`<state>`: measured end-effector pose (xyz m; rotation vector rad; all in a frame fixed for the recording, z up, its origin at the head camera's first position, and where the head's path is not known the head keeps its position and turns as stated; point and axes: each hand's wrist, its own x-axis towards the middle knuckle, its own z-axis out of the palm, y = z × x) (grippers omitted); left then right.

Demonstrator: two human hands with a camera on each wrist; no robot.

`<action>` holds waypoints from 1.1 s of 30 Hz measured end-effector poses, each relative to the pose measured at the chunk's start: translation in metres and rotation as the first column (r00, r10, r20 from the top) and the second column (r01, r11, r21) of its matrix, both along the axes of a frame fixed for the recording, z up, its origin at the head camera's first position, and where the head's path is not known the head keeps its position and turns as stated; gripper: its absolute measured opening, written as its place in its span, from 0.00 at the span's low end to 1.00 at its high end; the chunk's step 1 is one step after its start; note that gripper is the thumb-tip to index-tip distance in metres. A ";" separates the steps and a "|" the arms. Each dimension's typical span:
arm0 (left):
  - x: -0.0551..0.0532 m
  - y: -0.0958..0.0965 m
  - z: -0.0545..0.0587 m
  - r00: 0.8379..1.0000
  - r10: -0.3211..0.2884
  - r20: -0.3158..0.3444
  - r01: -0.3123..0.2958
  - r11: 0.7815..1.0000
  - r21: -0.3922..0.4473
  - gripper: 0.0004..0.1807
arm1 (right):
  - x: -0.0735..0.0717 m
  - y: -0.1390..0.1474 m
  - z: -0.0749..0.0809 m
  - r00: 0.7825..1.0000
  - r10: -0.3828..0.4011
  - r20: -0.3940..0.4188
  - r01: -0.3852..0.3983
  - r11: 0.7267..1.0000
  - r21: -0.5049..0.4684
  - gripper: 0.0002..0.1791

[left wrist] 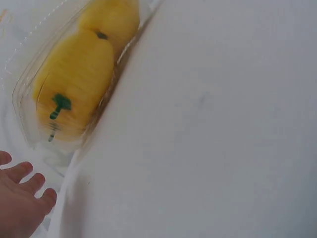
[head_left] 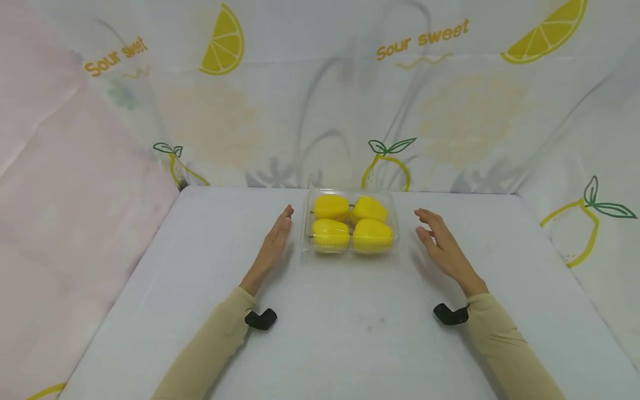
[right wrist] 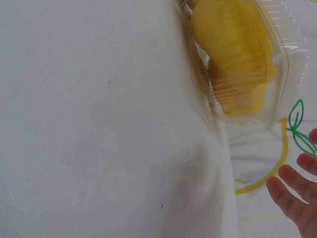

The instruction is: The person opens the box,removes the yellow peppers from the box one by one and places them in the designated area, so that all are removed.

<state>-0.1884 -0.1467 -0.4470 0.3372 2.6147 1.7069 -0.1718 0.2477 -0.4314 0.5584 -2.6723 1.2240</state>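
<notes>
Flanked by two bare hands, a clear plastic box (head_left: 304, 230) of four yellow peppers (head_left: 372, 237) sits toward twelve o'clock on a white-covered table (head_left: 360, 344), near its far edge. With the box as the dial, the left hand (head_left: 272, 240) stands near nine o'clock, fingertips just beside the plastic; the right hand (head_left: 443, 244) is near three, a little farther off. Neither touches it. Both hands hold nothing: fingers are extended and relaxed, slightly spread in the wrist views, the right thumb apart from its fingers. The palms appear turned inward, an arrangement that seems to leave the box framed between them and in plain sight. Inside, the peppers lie at ten, two, four and eight o'clock, visible stems toward nine, likely laid alike to fit snugly two by two; the walls appear to pen them in, and a lid appears to cover them. Black mounts (head_left: 261, 319) at the beige sleeves (head_left: 215, 344) face inward, presumably to watch each hand's work. Beyond, at twelve, hangs a lemon-print cloth (head_left: 310, 44). Whether either hand rests on the table, one cannot tell.
</notes>
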 end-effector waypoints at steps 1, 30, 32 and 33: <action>0.001 0.002 -0.002 1.000 -0.009 0.022 0.008 0.999 0.036 0.30 | 0.001 -0.002 0.001 1.000 0.011 -0.006 -0.011 1.000 -0.012 0.25; 0.020 0.033 -0.016 0.987 -0.052 0.152 0.043 0.997 0.057 0.61 | 0.015 -0.047 0.003 0.989 0.140 -0.036 -0.137 0.988 0.070 0.38; 0.020 0.033 -0.015 0.988 -0.047 0.148 0.040 0.998 0.054 0.62 | 0.016 -0.050 0.002 0.991 0.127 -0.044 -0.123 0.988 0.093 0.39; 0.020 0.033 -0.016 0.988 -0.046 0.147 0.038 0.998 0.055 0.62 | 0.017 -0.051 0.002 0.992 0.119 -0.050 -0.114 0.988 0.102 0.39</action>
